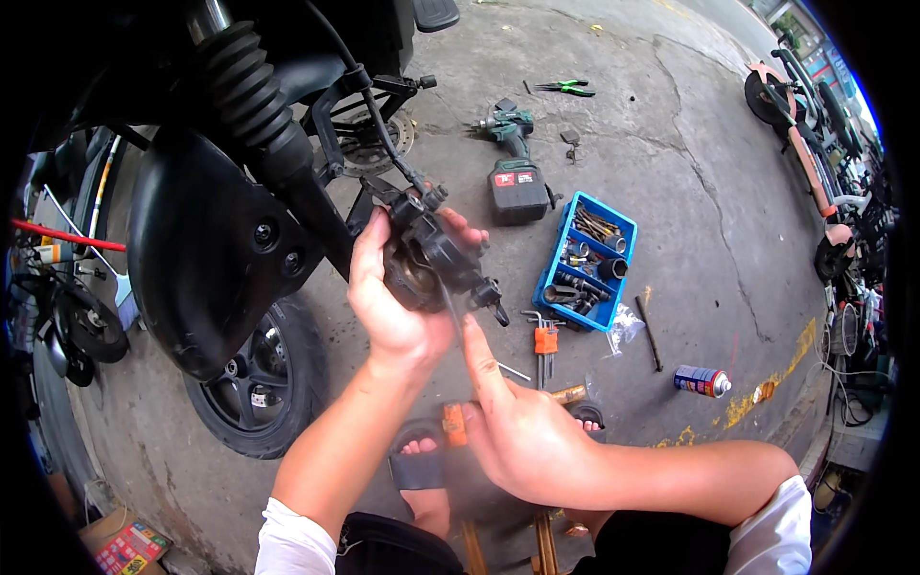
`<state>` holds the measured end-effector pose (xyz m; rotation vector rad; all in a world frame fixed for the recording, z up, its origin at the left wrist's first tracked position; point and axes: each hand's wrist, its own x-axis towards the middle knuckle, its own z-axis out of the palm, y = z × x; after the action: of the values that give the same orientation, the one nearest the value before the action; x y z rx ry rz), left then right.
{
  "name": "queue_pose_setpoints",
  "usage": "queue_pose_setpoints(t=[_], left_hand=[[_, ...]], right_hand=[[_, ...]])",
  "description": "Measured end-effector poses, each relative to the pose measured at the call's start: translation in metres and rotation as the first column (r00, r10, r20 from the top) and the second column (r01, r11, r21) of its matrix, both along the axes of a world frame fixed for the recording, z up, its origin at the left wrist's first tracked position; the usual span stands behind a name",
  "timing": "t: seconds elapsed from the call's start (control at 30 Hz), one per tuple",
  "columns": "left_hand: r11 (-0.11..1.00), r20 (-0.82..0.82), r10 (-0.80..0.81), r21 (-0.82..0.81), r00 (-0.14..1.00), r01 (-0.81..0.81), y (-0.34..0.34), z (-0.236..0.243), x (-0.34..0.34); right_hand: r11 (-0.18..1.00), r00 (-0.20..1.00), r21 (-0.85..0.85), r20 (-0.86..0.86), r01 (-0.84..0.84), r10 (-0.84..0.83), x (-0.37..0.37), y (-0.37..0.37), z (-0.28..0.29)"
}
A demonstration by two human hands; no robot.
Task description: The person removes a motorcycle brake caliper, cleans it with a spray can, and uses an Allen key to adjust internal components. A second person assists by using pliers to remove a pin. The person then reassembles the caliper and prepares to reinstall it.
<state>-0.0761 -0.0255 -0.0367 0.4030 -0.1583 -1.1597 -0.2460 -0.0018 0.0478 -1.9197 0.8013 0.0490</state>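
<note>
A dark, grimy brake caliper (436, 254) hangs on its hose below the black fork of a motor scooter. My left hand (383, 297) is wrapped round it from below and behind, tilting its open side toward me. In my right hand (527, 431) is an orange-handled tool (454, 425) with a thin, blurred blade. The index finger lies stretched along the blade, whose tip reaches the caliper's lower edge. I cannot make out the tool's exact kind.
A removed wheel (257, 383) lies under the black fender (196, 254). To the right are a cordless impact driver (515, 163), pliers (565, 88), a blue tray (586, 321) of sockets and bits, hex keys (545, 343), a long bolt (649, 333) and a spray can (701, 380).
</note>
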Motion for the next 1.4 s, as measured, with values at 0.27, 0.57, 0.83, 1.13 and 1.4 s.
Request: queue_pose_setpoints(t=[0.27,0.57,0.83,1.13,1.4], left_hand=[[0.99,0.354,-0.024,-0.125,0.935,0.073,0.004,-0.015,0.009],[0.994,0.475,-0.088,-0.019,0.876,0.11,0.015,-0.003,0.011],[0.993,0.57,-0.111,0.092,0.814,0.07,0.014,-0.002,0.014],[0.989,0.55,-0.137,0.128,0.824,0.078,0.015,0.003,0.016],[0.992,0.504,-0.127,0.049,0.854,0.119,0.015,0.004,0.017]], right_hand=[[1.0,0.999,0.021,-0.048,-0.006,0.007,-0.001,-0.025,0.031],[0.999,0.994,0.024,-0.099,-0.036,0.038,-0.005,-0.038,0.039],[0.993,0.994,-0.044,-0.033,-0.106,0.104,-0.006,-0.045,0.034],[0.992,0.992,0.027,-0.012,-0.125,0.125,-0.009,-0.055,0.038],[0.986,0.988,0.073,-0.033,-0.148,0.15,-0.013,-0.067,0.041]])
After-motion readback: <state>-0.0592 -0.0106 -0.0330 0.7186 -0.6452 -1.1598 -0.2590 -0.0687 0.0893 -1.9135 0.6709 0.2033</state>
